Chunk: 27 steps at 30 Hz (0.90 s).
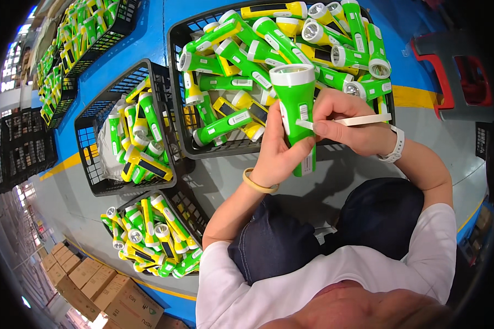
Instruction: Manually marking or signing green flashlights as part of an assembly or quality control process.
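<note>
A green flashlight (298,93) with a white head is held nearly upright in front of my knees, its head toward the far side. My left hand (278,153) is closed around its body from the left, the thumb across the front. In my right hand (350,122) I pinch a thin flat white stick (368,119). The stick's left end reaches the front of the flashlight's body, close to its middle. Just beyond my hands stands a large black crate (219,151) heaped with green and yellow flashlights (223,127).
To the left are a smaller black crate (101,189) and another crate (195,211), both holding flashlights. More filled crates (112,33) stand at the far left, beside stacked black crates (24,145). Cardboard boxes (127,304) are at the lower left. A red and grey stool (450,71) stands right.
</note>
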Each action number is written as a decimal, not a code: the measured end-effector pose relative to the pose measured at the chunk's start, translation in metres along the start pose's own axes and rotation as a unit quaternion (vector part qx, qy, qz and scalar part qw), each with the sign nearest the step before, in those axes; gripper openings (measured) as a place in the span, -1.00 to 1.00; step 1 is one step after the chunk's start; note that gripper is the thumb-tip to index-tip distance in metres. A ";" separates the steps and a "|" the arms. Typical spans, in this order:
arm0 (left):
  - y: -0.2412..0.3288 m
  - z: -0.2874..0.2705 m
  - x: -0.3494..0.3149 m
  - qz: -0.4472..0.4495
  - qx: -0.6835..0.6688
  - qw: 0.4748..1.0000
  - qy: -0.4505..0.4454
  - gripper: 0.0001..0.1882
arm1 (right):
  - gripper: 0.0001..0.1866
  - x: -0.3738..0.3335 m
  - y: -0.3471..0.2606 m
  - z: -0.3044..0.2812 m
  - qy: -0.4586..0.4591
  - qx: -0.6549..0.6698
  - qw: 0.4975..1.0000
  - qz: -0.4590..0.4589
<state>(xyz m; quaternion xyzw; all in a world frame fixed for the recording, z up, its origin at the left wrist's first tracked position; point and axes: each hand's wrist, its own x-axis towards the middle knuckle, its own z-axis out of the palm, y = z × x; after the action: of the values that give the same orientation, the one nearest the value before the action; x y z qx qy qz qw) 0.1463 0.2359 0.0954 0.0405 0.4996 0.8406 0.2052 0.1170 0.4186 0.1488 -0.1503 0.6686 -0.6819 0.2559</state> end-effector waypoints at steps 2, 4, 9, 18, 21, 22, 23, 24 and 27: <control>-0.003 -0.002 0.000 0.041 0.028 0.999 -0.006 -0.34 | -0.90 0.003 -0.010 0.001 -0.021 -0.023 0.998 0.049; -0.002 -0.005 -0.002 0.019 -0.028 0.999 -0.006 -0.37 | -0.89 0.004 -0.007 0.000 -0.026 -0.021 0.998 0.049; 0.000 0.000 -0.006 0.033 -0.104 0.994 0.009 -0.48 | -0.86 0.008 -0.011 0.004 -0.032 -0.162 0.986 0.022; -0.014 -0.010 -0.006 -0.064 -0.170 0.983 0.031 -0.63 | -0.76 0.013 0.007 0.006 0.050 -0.147 0.988 0.028; -0.007 -0.008 -0.006 -0.016 -0.156 0.986 0.057 -0.69 | -0.79 0.014 0.009 0.005 0.030 -0.157 0.987 0.009; -0.008 -0.010 -0.005 -0.017 -0.155 0.986 0.057 -0.69 | -0.80 0.014 0.013 0.005 0.029 -0.150 0.988 0.004; -0.011 -0.015 -0.004 -0.012 -0.115 0.991 0.069 -0.71 | -0.84 0.016 0.020 0.003 0.030 -0.166 0.986 -0.020; -0.012 -0.017 -0.003 -0.008 -0.074 0.994 0.082 -0.71 | -0.84 0.017 0.024 0.005 0.030 -0.164 0.986 -0.020; -0.012 -0.025 -0.004 -0.030 0.023 0.989 0.144 -0.77 | -0.91 0.024 0.031 0.016 0.065 -0.327 0.933 -0.140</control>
<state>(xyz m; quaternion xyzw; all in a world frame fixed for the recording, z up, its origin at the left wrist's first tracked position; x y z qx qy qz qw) 0.1469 0.2189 0.0738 -0.0918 0.5439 0.8196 0.1551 0.1110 0.3928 0.1155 -0.2726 0.8418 -0.4631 0.0509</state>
